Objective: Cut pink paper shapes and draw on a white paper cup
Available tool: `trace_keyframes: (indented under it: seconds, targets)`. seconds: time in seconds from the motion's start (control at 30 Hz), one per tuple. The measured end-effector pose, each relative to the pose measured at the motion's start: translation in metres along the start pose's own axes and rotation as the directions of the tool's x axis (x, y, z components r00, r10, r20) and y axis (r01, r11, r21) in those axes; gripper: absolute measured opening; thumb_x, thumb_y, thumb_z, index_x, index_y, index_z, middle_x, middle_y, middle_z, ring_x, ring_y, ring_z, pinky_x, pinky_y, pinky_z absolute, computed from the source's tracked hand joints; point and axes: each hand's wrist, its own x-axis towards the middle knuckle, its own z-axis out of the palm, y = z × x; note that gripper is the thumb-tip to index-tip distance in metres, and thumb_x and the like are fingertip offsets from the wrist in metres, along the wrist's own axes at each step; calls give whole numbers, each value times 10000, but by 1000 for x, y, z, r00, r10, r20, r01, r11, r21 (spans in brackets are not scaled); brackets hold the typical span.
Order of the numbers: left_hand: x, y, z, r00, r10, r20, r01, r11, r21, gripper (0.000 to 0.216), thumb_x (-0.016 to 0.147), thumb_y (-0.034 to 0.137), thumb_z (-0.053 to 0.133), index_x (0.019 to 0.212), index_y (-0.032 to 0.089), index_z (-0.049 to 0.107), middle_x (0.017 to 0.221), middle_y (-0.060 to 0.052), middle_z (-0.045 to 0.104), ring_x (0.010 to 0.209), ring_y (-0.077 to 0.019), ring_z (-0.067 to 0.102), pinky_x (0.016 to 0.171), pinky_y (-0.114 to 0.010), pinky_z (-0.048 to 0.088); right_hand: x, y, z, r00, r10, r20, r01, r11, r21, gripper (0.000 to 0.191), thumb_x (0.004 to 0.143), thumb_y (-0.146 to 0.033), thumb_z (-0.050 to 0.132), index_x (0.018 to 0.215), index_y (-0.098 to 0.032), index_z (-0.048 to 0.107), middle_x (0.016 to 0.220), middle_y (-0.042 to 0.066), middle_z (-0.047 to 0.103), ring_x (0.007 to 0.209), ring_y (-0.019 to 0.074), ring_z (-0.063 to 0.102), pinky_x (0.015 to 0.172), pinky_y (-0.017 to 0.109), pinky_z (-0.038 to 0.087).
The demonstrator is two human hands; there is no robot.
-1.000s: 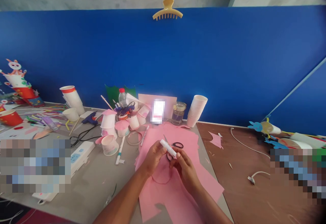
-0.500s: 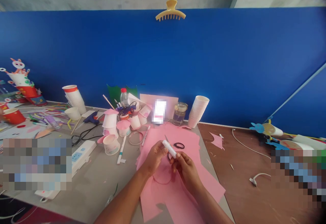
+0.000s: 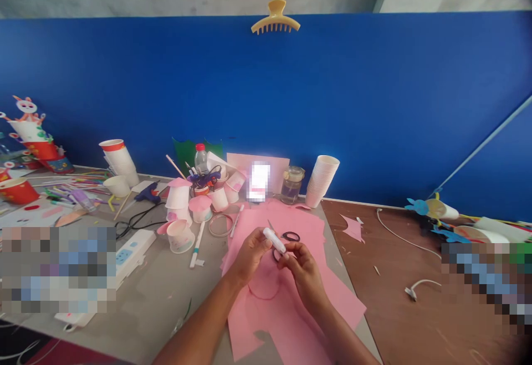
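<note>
Both my hands meet over a spread of pink paper sheets (image 3: pixel 291 309) on the table. My left hand (image 3: pixel 249 254) and my right hand (image 3: pixel 302 268) are each pinched on one small white tube (image 3: pixel 275 240), which looks like a glue stick and points up and to the left. The left fingers grip its upper end, the right fingers its lower end. Just behind my hands, black-handled scissors (image 3: pixel 288 236) lie on the pink paper. A faint circle is drawn on the sheet beneath my wrists.
Paper cups decorated in pink (image 3: pixel 179 236) and a pen (image 3: pixel 197 243) lie to the left. A stack of white cups (image 3: pixel 321 181) and a glass jar (image 3: pixel 291 184) stand at the back. There is a white power strip (image 3: pixel 128 251) at the left and a white cable (image 3: pixel 415 288) at the right.
My hands stay together on the white tube. The right fingers have shifted slightly along its lower end, and the tube sits a little lower.
</note>
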Motion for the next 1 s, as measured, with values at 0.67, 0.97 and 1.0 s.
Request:
trace_keyframes:
  seconds: [0.67,0.97,1.0]
  targets:
    - [1,1,-1,997,-22,69,24,999,-35,270,838,405,656,945,159,637,776,-28,601,705,-153,541,715,-312,432,3,-3,-1,989,75,129,-90,989,115,305,790,-469,688,812,-186,578,734,19,669,476,106,547,521,267,431]
    - [4,-6,-7,999,-9,-51,11,1000,22,247,799,380,704,900,163,644,842,-34,626,830,-173,573,811,-325,451,-3,2,2,982,-186,-40,173,962,-212,229,770,-327,676,948,-239,561,853,-1,595,620,136,571,576,274,450]
    - [6,-6,-9,996,2,-87,-1,1000,18,251,795,391,703,887,166,641,832,-28,622,830,-172,575,821,-331,457,-2,1,0,983,-180,-23,168,953,-251,224,786,-331,650,974,-238,571,859,6,602,600,135,561,566,277,447]
